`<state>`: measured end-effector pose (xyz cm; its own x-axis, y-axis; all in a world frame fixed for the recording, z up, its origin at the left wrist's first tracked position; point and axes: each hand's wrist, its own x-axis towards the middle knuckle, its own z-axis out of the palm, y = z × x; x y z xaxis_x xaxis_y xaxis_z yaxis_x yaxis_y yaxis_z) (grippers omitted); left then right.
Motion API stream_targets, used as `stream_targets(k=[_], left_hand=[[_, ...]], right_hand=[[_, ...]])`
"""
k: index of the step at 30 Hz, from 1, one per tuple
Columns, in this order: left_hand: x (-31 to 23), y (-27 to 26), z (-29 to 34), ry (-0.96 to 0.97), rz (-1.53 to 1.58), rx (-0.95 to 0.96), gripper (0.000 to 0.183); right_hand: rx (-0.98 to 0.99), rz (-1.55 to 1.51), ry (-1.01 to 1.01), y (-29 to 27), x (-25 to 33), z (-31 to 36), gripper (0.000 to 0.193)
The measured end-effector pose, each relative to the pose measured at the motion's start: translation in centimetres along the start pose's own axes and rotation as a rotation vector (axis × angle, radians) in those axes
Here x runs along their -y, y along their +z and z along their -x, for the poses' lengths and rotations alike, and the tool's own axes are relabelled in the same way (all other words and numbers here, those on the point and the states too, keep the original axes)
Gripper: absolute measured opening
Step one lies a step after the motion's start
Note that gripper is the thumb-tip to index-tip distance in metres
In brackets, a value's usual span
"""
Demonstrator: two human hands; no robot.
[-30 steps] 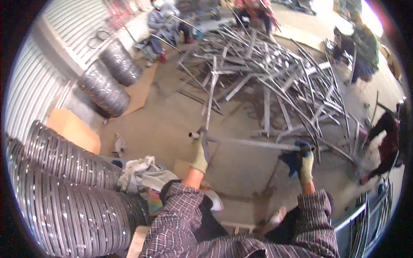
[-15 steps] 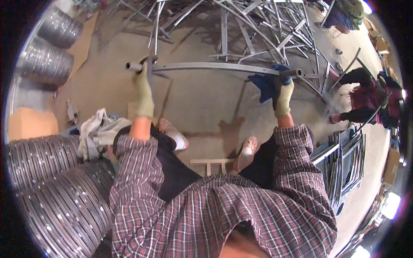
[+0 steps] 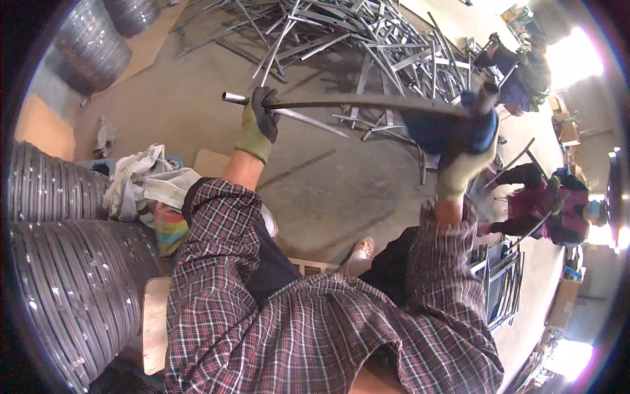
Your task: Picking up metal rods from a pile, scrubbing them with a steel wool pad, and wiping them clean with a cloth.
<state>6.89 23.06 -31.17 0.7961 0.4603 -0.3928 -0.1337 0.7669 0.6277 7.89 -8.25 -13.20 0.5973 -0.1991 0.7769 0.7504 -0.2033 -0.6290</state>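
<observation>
A grey metal tube frame (image 3: 367,100) spans between my two hands at the far side of my body. My left hand (image 3: 258,126), in a green and black glove, is closed around its left part, beside a short round tube end. At the other end, my gloved right hand (image 3: 467,154) is closed on the frame with a blue cloth (image 3: 420,128) pressed against the metal. Motion smears the right hand, the cloth and that end of the frame. Part of the cloth hangs below the bar.
A tangled pile of metal frames (image 3: 367,39) lies beyond my hands. Plastic-wrapped stacks of curved metal parts (image 3: 79,289) stand at left, near a white cloth (image 3: 147,180). One co-worker (image 3: 548,203) sits at right, another person (image 3: 522,69) farther back. Frames (image 3: 499,282) stand stacked at near right.
My right hand and its end of the frame have moved right and appear closer and larger. My left hand has moved right in the picture. The whole view has shifted as well.
</observation>
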Motion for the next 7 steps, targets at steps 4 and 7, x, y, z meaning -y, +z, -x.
stream_targets(k=[4, 7], left_hand=[[-0.4, -1.6, 0.7, -0.037, -0.022, -0.013, 0.022], [-0.3, -1.6, -0.7, 0.048, 0.038, 0.164, 0.036]], right_hand=[[0.128, 0.123, -0.021, 1.4, 4.2, -2.2, 0.028], [0.205, 0.189, -0.061, 2.5, 5.0, -4.1, 0.031]])
